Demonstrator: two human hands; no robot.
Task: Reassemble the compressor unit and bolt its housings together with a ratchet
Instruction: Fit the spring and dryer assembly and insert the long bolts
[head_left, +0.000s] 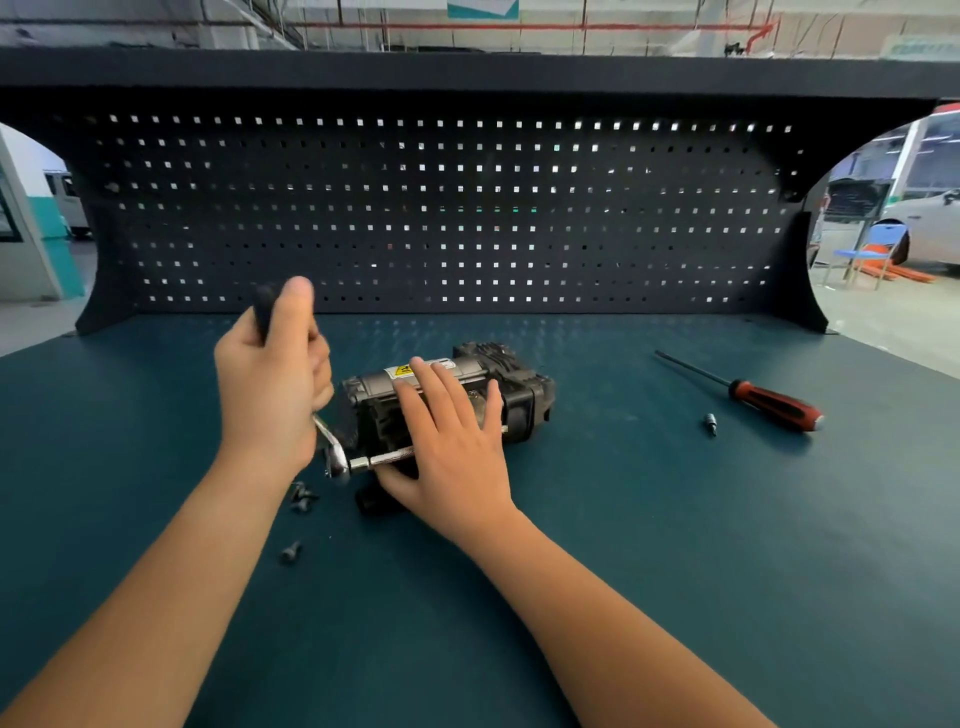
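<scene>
- Our left hand (270, 384) is curled tight round the black grip of the chrome ratchet (337, 462). Its extension bar runs toward the near side of the grey-and-black metal compressor unit (519, 400).
- The compressor unit lies on its side, mid-way across the dark teal surface (649, 571).
- Our right hand (447, 447) lies flat on the unit, fingers straight and spread, pressing it down and gripping nothing.
- Risk: the socket end is hidden under that hand. If it sits askew, a hard pull could slip it off the bolt head.
- Risk: a flat palm alone may let the unit roll under torque.
- Risk: the small dark bolts (302, 496) lie just beside the ratchet head, and a swing could scatter them.
- Count: one ratchet, one compressor unit, one red-and-black-handled screwdriver (774, 405), one small silver bit (710, 423).
- Bolts: probably four, a blurred cluster of about three plus one apart.
</scene>
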